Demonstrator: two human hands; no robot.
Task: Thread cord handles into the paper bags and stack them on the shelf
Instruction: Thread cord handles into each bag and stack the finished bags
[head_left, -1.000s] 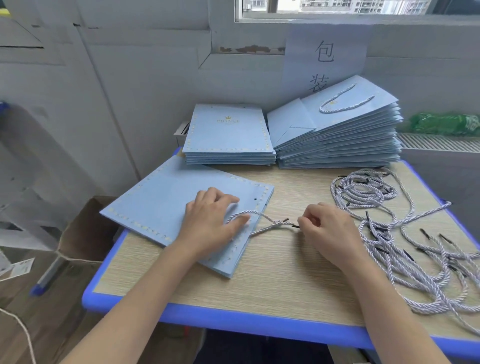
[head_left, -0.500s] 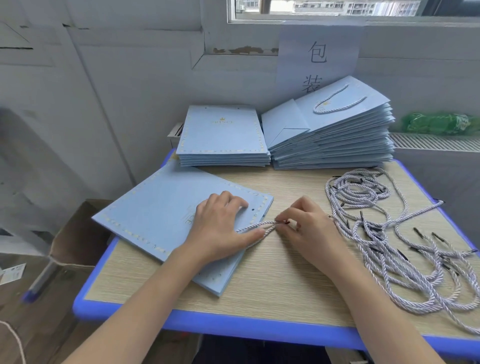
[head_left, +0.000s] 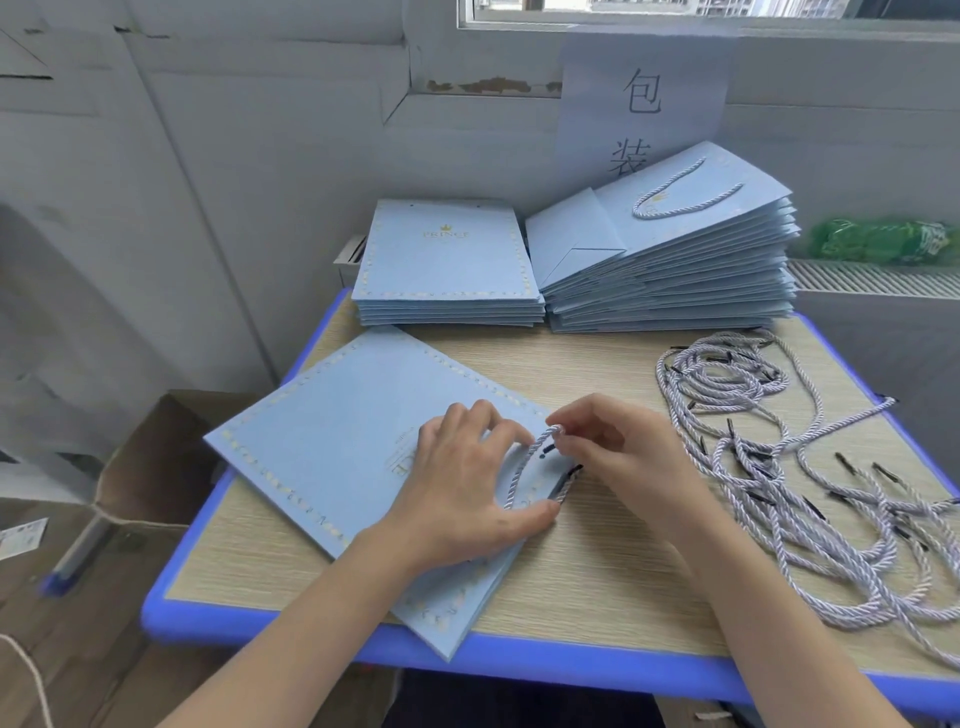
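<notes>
A wood-topped bench (head_left: 613, 582) with a blue rim is carrying everything in view. At its far edge, against the wall, a tall stack of finished bags (head_left: 670, 275) is sitting on the right with a cord handle looped on its top bag, and a lower stack of flat bags (head_left: 447, 260) is lying just beside it on the left. A pale blue paper bag (head_left: 332, 447) is lying flat and skewed at the bench's near left, one corner overhanging the front rim. A loose pile of cords (head_left: 779, 467), grey-white with dark tips, is spreading across the right side of the bench.

The left hand (head_left: 467, 493) is lying on the paper bag, fingers spread and fairly straight, pressing it down near its right edge, with the thumb stretched out along that edge. The right hand (head_left: 618, 457) is hovering just beside it, fingers curled, pinching the cord (head_left: 524, 467) near one dark tip over the bag's right edge. That cord is arching in a loop between the two hands, its other dark tip lying at the bag's edge under the right hand.
</notes>
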